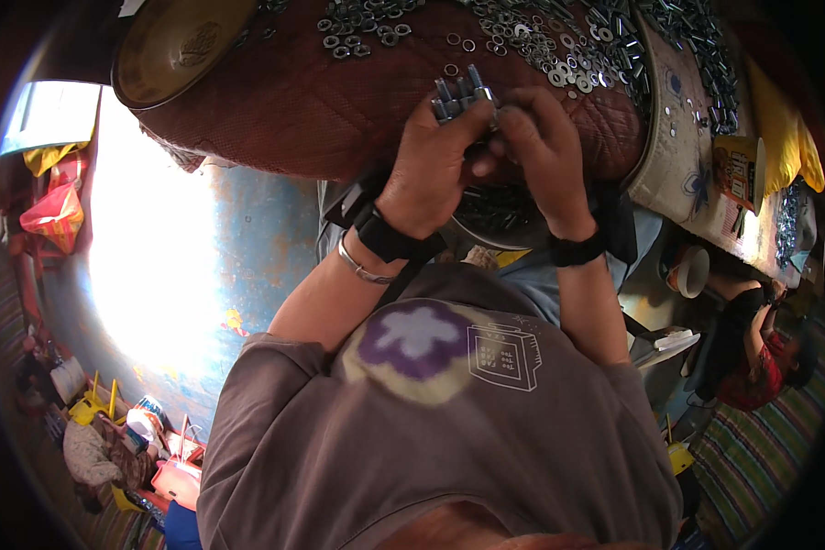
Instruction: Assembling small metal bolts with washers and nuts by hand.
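Note:
My left hand (431, 165) is closed around several steel bolts (458, 94), whose threaded ends stick up past the thumb. Close against it, my right hand (545, 147) has thumb and fingers bent together in a pinch beside the bolts; what is between the fingertips is hidden. Both hands are above the near edge of a dark red padded cloth (284, 119). Loose hex nuts (362, 27) lie on the cloth beyond my left hand. Flat washers (573, 73) are spread out beyond my right hand. Below my wrists, partly hidden, is a round container (495, 234) with dark metal pieces.
A tan bowl (174, 55) stands at the far left. Piles of bolts (706, 64) cover a pale patterned surface (678, 174) on the right, near a yellow-brown box (738, 170). Another person (756, 367) sits low at the right; one more (101, 454) is at the lower left.

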`<state>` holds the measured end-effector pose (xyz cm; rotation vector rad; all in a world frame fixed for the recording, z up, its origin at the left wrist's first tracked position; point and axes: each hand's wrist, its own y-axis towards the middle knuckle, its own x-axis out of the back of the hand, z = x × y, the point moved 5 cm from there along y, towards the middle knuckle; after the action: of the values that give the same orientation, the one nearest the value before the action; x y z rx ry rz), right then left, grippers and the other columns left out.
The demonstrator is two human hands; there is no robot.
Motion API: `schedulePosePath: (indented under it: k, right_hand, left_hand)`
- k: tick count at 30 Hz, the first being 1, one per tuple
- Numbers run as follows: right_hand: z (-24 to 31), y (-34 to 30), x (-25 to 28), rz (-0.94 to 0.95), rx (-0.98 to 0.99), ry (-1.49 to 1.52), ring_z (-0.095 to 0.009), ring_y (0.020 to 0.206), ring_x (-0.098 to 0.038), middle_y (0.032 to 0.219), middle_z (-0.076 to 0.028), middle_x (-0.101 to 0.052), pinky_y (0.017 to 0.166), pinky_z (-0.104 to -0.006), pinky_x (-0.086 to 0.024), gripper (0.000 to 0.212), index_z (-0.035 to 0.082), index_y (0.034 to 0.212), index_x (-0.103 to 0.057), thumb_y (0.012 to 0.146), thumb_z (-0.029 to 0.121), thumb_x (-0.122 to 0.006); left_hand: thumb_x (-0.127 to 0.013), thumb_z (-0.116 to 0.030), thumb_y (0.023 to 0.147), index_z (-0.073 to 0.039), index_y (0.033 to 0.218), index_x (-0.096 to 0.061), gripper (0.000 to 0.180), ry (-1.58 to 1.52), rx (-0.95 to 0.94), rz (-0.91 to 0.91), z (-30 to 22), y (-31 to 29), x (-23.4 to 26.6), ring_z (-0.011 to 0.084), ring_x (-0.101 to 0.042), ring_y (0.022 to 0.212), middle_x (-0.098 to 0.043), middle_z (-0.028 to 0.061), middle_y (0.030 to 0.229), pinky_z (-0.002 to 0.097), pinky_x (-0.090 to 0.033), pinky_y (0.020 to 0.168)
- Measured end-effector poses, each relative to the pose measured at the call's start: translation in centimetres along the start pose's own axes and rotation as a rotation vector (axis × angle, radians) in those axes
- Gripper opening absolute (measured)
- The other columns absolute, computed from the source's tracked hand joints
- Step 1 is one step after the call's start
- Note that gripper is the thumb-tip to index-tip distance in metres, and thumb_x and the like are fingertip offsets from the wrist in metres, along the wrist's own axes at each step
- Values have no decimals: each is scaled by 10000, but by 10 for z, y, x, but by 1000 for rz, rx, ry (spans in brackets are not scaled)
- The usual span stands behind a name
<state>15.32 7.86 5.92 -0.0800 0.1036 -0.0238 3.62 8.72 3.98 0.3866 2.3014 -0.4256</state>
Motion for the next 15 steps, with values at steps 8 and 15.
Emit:
schedulePosePath:
  k: [8,15]
  right_hand:
    - [2,38,-25,-157,516,-1010,-334,834,-591,895,-142,-612,705,-390,-472,192,51,976,-614,804,137,-603]
    - [-13,46,-32,-229,488,-1229,-341,832,-599,862,-144,-604,687,-407,-483,167,57,938,-574,806,155,-601]
  left_hand:
    - [-582,-87,855,-30,933,-520,114,140,2,-139,-11,-14,38,101,-532,618,-594,54,805,207,-403,484]
    - [-621,-80,824,-38,945,-512,168,230,52,-189,-6,-21,46,79,-523,630,-574,30,783,196,-405,511]
